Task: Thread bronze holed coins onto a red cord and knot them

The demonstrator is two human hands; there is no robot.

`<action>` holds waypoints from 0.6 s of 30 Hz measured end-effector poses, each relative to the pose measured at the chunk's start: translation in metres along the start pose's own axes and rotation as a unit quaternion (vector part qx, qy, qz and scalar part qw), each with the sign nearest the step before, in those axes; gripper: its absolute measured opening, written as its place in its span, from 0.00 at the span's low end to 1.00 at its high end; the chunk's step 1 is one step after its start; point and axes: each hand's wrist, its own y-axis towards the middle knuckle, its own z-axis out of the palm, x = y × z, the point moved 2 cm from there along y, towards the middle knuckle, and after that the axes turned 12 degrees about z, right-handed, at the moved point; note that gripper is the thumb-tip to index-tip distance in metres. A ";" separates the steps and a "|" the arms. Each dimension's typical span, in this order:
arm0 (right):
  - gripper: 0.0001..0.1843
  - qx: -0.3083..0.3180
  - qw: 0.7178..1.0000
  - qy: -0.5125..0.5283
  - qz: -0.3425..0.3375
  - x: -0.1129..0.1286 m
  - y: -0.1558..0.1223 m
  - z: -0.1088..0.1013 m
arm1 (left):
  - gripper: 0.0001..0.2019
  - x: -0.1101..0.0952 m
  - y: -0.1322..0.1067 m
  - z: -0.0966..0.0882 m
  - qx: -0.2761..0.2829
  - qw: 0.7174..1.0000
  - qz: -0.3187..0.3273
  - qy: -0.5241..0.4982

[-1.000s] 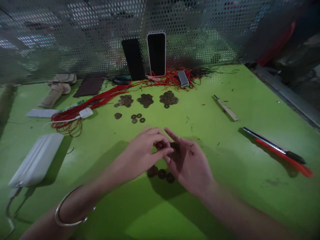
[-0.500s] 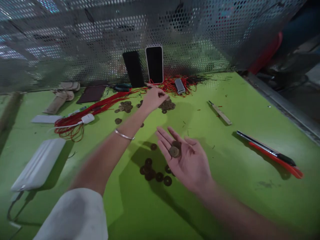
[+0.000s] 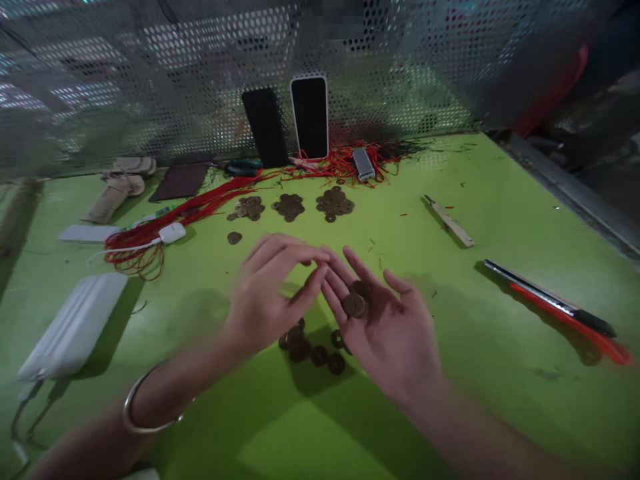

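Note:
My right hand (image 3: pixel 393 333) is turned palm up with its fingers stretched out. A few round brass-coloured coins (image 3: pixel 354 305) rest at the base of its fingers. Beside it, my left hand (image 3: pixel 275 293) pinches thumb and forefinger together near the right fingertips; anything between them is too small to make out. Below the hands lies a loose group of dark holed coins (image 3: pixel 319 355), partly hidden by both hands. Farther back are three coin clusters: a left cluster (image 3: pixel 249 207), a middle cluster (image 3: pixel 289 207) and a right cluster (image 3: pixel 335 203).
Red cords (image 3: pixel 200 203) run across the back left. Two phones, one black (image 3: pixel 265 127) and one white-rimmed (image 3: pixel 311 117), lean on the perforated metal screen (image 3: pixel 400 80). A white power bank (image 3: pixel 75 325) lies left, a box cutter (image 3: pixel 550 300) right, with a slim pale-handled tool (image 3: pixel 450 223) behind it.
My left hand has drawn back from the right coin cluster toward my right palm, its thumb and forefinger pinched. My right hand still holds its coins, palm up.

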 end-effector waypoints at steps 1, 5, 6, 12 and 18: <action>0.27 -0.007 1.000 -0.004 0.007 0.000 0.000 0.000 | 0.05 -0.008 -0.003 -0.004 0.007 1.000 0.008 -0.002; 0.26 -0.029 0.999 -0.020 0.025 0.000 -0.002 -0.001 | 0.14 -0.021 -0.005 0.002 0.134 0.990 -0.004 -0.034; 0.26 -0.031 0.999 -0.023 0.025 0.000 -0.002 -0.002 | 0.15 -0.022 -0.006 0.006 0.162 0.986 -0.011 -0.043; 0.25 -0.024 0.999 -0.013 0.029 -0.001 -0.003 -0.004 | 0.06 -0.019 -0.006 0.013 0.171 0.968 -0.096 -0.154; 0.27 -0.026 0.999 0.004 -0.034 0.005 0.002 -0.001 | 0.07 0.037 0.030 0.025 0.064 0.963 -0.198 -0.173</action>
